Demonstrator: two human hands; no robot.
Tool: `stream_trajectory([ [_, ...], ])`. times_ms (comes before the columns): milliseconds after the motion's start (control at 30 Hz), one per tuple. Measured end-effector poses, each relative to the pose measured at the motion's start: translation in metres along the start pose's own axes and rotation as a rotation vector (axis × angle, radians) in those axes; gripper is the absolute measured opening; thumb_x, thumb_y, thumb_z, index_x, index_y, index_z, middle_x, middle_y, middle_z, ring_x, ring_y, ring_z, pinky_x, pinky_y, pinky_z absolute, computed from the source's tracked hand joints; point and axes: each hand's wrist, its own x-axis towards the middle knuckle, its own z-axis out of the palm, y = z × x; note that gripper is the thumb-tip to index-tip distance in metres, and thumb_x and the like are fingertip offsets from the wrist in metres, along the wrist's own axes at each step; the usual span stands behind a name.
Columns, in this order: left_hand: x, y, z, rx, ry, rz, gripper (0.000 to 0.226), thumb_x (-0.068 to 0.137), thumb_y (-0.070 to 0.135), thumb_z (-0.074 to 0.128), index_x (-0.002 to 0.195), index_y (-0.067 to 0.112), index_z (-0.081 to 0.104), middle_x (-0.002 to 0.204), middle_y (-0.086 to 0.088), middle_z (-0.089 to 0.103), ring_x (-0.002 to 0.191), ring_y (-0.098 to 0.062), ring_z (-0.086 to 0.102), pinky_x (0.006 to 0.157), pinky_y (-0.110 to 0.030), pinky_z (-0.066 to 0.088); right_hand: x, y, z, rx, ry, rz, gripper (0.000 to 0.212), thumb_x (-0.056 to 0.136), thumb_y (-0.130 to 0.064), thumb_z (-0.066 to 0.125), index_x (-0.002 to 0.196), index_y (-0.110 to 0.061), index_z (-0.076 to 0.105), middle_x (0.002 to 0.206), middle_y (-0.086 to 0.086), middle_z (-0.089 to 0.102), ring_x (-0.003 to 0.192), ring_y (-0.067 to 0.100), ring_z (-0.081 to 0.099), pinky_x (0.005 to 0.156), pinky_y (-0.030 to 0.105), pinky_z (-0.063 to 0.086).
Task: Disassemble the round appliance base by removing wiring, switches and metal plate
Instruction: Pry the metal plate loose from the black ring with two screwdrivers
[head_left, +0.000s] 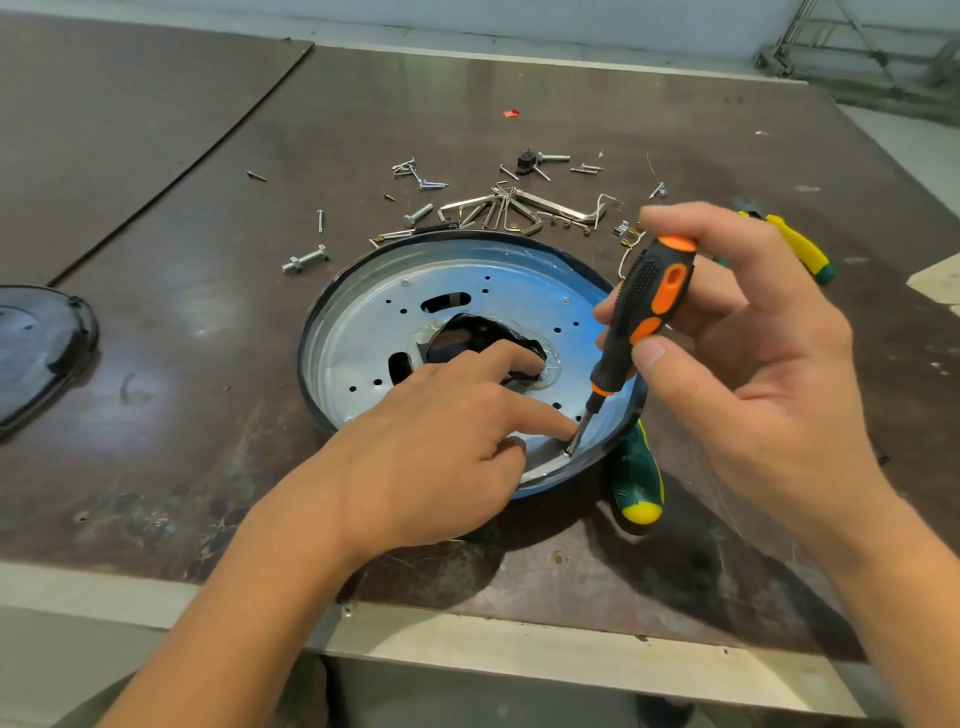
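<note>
**Dark cover** (36, 353): left edge of the table (208, 312), lying flat, partly cut off by the frame.

**Loose bolt** (305, 259): on the table just far-left of the round base. Scattered screws (415, 174) lie farther back.

**Round base** (306, 364): middle of the table, toward the near edge, open side up, with a dark rim. A metal plate (363, 332) sits inside it, pierced with small holes and slots, with a large irregular opening in the middle.

**Left hand** (431, 441): comes in from the near left and rests on the near part of the plate. The index finger is stretched into the central opening. The middle finger is stretched to the right, its tip on the plate just beside the screwdriver tip. The other fingers are curled under, and the hand holds nothing.

**Hex keys** (519, 210): a bundle just beyond the base's far rim, with a small black part (525, 161) beyond them.

**Screwdriver** (644, 312): black and orange handle, standing steeply over the right side of the base. Its long axis runs from the handle end, up and far-right, to the tip, down and near-left. The tip is set on the plate's near right edge, close to the rim.

**Green and yellow handle** (636, 483): on the table against the base's near right rim, yellow end toward the near side.

**Right hand** (753, 353): right of the base and raised above it, thumb and fingertips pinching the screwdriver handle.

**Yellow-handled tool** (800, 249): far right, partly behind the right hand.
</note>
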Motion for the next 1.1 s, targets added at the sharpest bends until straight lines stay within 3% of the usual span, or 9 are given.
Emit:
stream_trajectory([
  [133,0.000,-0.002,-0.001,-0.004,0.006,0.016,0.048,0.094,0.027,0.043,0.131,0.055,0.055,0.153,0.016,0.029,0.137,-0.008,0.034,0.112,-0.039,0.034,0.006,-0.008,0.001,0.004,0.046,-0.010,0.045,0.094,-0.029,0.073,0.133,-0.018,0.054,0.098,0.022,0.057,0.092,0.027,0.061,0.079,0.029,0.055],
  [267,0.001,-0.003,0.001,-0.015,0.021,0.020,0.049,0.096,0.020,0.047,0.129,0.054,0.057,0.153,0.015,0.030,0.138,-0.009,0.034,0.113,-0.042,0.034,0.008,-0.009,0.002,-0.067,0.090,-0.029,0.042,0.091,-0.011,0.077,0.128,-0.013,0.057,0.095,0.005,0.060,0.085,0.011,0.061,0.080,0.020,0.052],
  [367,0.000,-0.002,0.001,0.000,0.017,0.021,0.055,0.095,0.013,0.046,0.131,0.054,0.055,0.155,0.015,0.028,0.139,-0.008,0.030,0.113,-0.042,0.032,0.008,-0.009,0.002,-0.097,0.081,-0.046,0.041,0.094,-0.004,0.073,0.131,-0.015,0.058,0.096,0.007,0.063,0.087,0.019,0.064,0.082,0.028,0.054],
  [500,0.000,-0.001,0.001,0.014,0.022,0.028,0.054,0.095,0.013,0.045,0.130,0.054,0.053,0.155,0.015,0.027,0.137,-0.009,0.029,0.112,-0.040,0.030,0.007,-0.008,0.004,-0.085,0.015,-0.051,0.043,0.098,0.000,0.064,0.134,-0.020,0.056,0.101,0.014,0.063,0.093,0.042,0.063,0.083,0.052,0.057],
  [600,0.001,-0.001,0.001,0.016,0.030,0.030,0.050,0.097,0.017,0.046,0.129,0.053,0.054,0.155,0.015,0.027,0.137,-0.009,0.030,0.111,-0.040,0.031,0.006,-0.007,0.007,-0.081,-0.003,-0.054,0.040,0.099,-0.003,0.061,0.136,-0.017,0.054,0.107,0.010,0.064,0.099,0.041,0.063,0.086,0.047,0.058],
  [733,0.001,-0.002,0.002,0.000,0.040,0.033,0.047,0.098,0.019,0.048,0.129,0.054,0.054,0.155,0.015,0.028,0.138,-0.008,0.031,0.112,-0.040,0.032,0.008,-0.009,0.015,-0.123,0.106,-0.095,0.037,0.094,-0.012,0.072,0.128,-0.017,0.057,0.104,0.001,0.060,0.090,0.017,0.058,0.081,0.025,0.049],
  [800,0.001,-0.002,0.002,-0.006,0.048,0.033,0.046,0.098,0.020,0.047,0.129,0.054,0.055,0.155,0.015,0.029,0.137,-0.009,0.033,0.112,-0.040,0.032,0.009,-0.011,0.016,-0.112,0.154,-0.089,0.037,0.091,-0.010,0.076,0.124,-0.016,0.060,0.102,0.001,0.061,0.088,0.010,0.056,0.080,0.021,0.046],
  [933,0.002,-0.003,0.003,-0.010,0.056,0.035,0.045,0.097,0.021,0.047,0.127,0.053,0.056,0.154,0.014,0.031,0.136,-0.010,0.035,0.110,-0.039,0.032,0.007,-0.015,0.012,-0.138,0.135,-0.093,0.038,0.095,-0.003,0.071,0.129,-0.013,0.059,0.107,-0.002,0.064,0.088,0.013,0.061,0.083,0.025,0.050],
  [1100,0.002,-0.003,0.003,0.001,0.044,0.029,0.046,0.096,0.019,0.046,0.127,0.052,0.056,0.154,0.013,0.031,0.134,-0.012,0.036,0.107,-0.039,0.031,0.005,-0.015,0.011,0.026,0.047,-0.033,0.036,0.102,-0.001,0.053,0.136,-0.015,0.054,0.109,0.016,0.070,0.098,0.033,0.071,0.089,0.044,0.057],
])
